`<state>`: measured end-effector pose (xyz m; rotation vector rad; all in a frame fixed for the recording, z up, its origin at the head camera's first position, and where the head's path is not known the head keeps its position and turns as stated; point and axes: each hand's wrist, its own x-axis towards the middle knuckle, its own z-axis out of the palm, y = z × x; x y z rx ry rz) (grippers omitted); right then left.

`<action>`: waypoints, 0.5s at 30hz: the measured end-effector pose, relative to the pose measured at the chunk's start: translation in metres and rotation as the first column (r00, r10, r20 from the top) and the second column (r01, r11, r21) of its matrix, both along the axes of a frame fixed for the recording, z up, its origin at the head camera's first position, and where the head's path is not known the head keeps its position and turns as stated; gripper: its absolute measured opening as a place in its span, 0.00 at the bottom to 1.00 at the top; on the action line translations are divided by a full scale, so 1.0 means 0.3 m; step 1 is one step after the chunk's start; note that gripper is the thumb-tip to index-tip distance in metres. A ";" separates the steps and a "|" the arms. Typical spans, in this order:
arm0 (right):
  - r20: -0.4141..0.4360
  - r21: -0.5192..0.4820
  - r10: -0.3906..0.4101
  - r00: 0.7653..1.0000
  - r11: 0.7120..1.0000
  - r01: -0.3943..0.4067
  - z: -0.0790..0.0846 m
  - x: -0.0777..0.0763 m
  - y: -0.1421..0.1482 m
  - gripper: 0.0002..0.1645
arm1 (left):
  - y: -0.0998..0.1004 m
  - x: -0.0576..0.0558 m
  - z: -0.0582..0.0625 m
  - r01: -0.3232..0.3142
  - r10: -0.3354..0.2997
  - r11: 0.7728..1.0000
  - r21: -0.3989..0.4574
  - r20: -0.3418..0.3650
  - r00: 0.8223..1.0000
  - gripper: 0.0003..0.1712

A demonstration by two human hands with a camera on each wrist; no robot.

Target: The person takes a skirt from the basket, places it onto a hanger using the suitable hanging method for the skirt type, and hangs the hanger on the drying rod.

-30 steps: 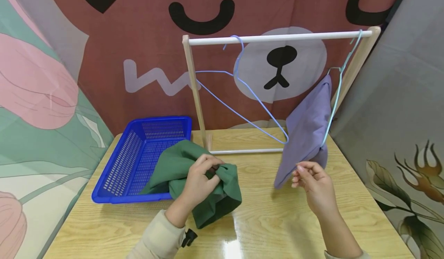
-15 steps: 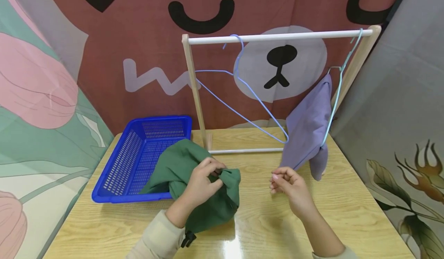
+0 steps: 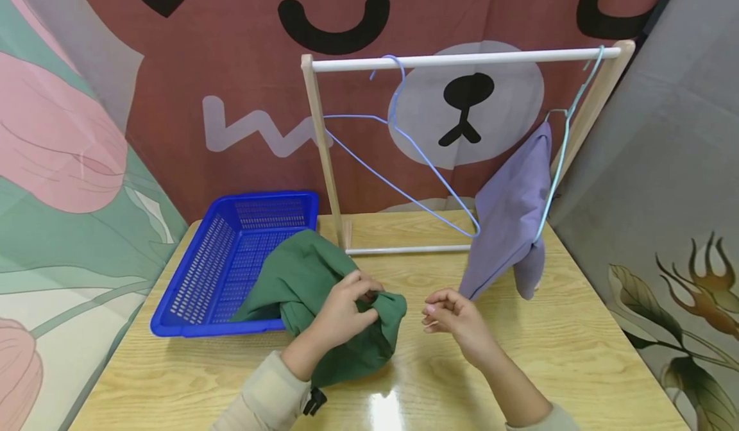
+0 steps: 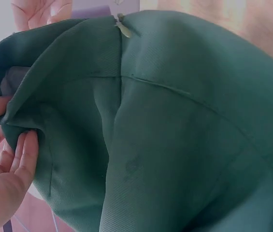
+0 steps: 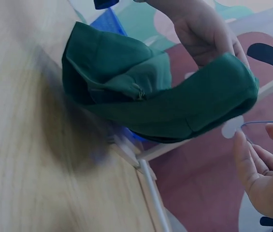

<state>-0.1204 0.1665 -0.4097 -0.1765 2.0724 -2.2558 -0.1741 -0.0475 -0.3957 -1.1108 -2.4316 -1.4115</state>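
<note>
My left hand [image 3: 346,309] grips the band edge of a green garment [image 3: 300,277], thumb on one side and fingers on the other. In the left wrist view the green garment [image 4: 175,121] shows a seamed band and a small zip pull [image 4: 124,28] at its edge. Part of it drapes over the near rim of the blue basket [image 3: 185,329]; the rest hangs beneath my left hand. My right hand [image 3: 462,328] is just right of the garment's held edge, thumb near the loosely bent fingers, holding nothing. The right wrist view shows the garment's band opening [image 5: 141,96].
Behind the hands a wooden rack with a white rail [image 3: 462,60] stands on the table [image 3: 577,354]. A bare blue hanger [image 3: 416,142] hangs there. Toward the right end are a teal hanger [image 3: 559,168] and a hanging purple cloth [image 3: 508,206], its lower end above my right hand.
My right hand has moved left, away from the purple cloth and toward the green garment. My left hand has shifted slightly right with the garment's edge, and its lower folds have changed shape.
</note>
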 end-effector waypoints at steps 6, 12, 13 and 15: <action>0.075 -0.023 0.089 0.993 0.996 -0.088 -0.021 -0.006 -0.032 0.15 | -0.004 0.004 -0.013 0.017 -0.013 0.997 -0.076 0.053 0.998 0.16; 0.125 -0.054 0.125 0.984 0.991 -0.119 -0.031 -0.006 -0.062 0.17 | -0.008 0.004 -0.018 0.058 -0.045 0.989 -0.136 0.098 0.994 0.19; 0.129 -0.059 0.130 0.983 0.991 -0.124 -0.032 -0.007 -0.065 0.16 | -0.008 0.004 -0.019 0.064 -0.050 0.988 -0.142 0.105 0.993 0.19; 0.137 -0.068 0.138 0.981 0.989 -0.130 -0.035 -0.007 -0.071 0.16 | -0.008 0.003 -0.022 0.078 -0.060 0.985 -0.151 0.122 0.991 0.20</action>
